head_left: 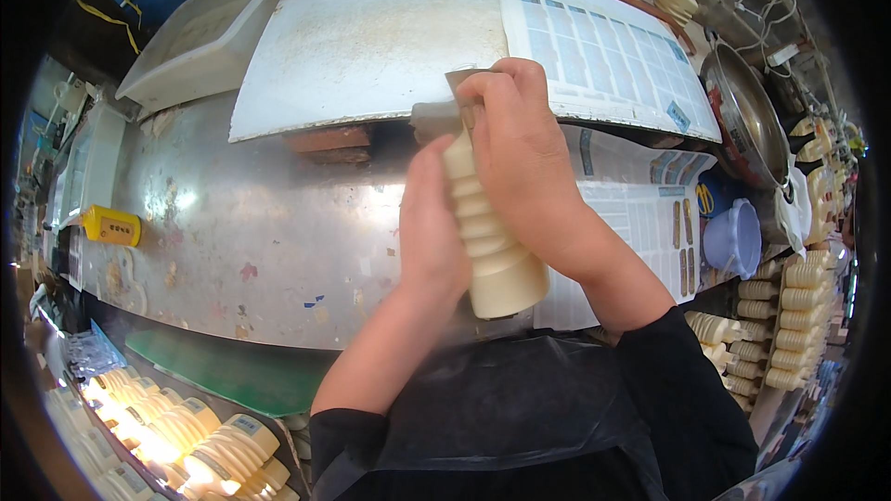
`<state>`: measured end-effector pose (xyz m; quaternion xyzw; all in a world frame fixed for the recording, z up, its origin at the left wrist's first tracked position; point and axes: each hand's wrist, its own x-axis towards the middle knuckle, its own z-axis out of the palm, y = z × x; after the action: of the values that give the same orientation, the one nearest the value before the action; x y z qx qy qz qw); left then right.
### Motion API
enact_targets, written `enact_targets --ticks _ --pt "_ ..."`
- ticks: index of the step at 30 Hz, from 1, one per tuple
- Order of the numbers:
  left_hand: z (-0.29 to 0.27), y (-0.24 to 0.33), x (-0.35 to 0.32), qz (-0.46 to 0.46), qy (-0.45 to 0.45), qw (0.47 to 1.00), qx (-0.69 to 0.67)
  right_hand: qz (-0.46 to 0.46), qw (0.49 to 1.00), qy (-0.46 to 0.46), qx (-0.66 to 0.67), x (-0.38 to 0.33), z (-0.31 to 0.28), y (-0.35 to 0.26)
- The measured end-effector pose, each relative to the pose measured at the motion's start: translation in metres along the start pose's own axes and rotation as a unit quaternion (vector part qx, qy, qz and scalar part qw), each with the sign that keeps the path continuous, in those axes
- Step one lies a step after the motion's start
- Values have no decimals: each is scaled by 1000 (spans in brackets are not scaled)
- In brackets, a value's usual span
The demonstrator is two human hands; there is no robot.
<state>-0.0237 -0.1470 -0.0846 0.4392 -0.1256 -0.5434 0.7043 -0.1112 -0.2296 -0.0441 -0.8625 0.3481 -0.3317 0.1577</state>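
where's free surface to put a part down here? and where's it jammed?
Free: the bare metal bench, between the yellow block on the left and the hands, left hand and right hand, both on the ribbed cream part. Also the white board left of its printed sheet. Crowded: right side, with the lavender cup and stacked ribbed parts; more parts lower left.

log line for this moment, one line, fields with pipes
left hand: grips cream ribbed bellows part | right hand: closed over its top end | under: metal table | nearby: lavender cup
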Motion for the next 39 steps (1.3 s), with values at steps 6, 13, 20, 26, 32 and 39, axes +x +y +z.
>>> enact_targets --ticks 6,13,20,26,32,39 --pt "-5 -4 9 -14 3 995 94 27 999 21 23 -8 -2 17" --pt "-22 -11 22 7 -43 979 201 18 990 130 47 -29 12 63" --pt "-30 -15 24 43 -52 976 208 -11 982 182 54 -34 22 88" --pt "-29 -9 -7 276 -10 755 594 130 931 137 314 -49 -6 77" --pt "-26 -16 -27 249 -45 728 638 102 967 84 218 -57 -8 78" --pt "-25 -16 -26 210 -44 808 549 74 970 118 201 -65 -12 66"
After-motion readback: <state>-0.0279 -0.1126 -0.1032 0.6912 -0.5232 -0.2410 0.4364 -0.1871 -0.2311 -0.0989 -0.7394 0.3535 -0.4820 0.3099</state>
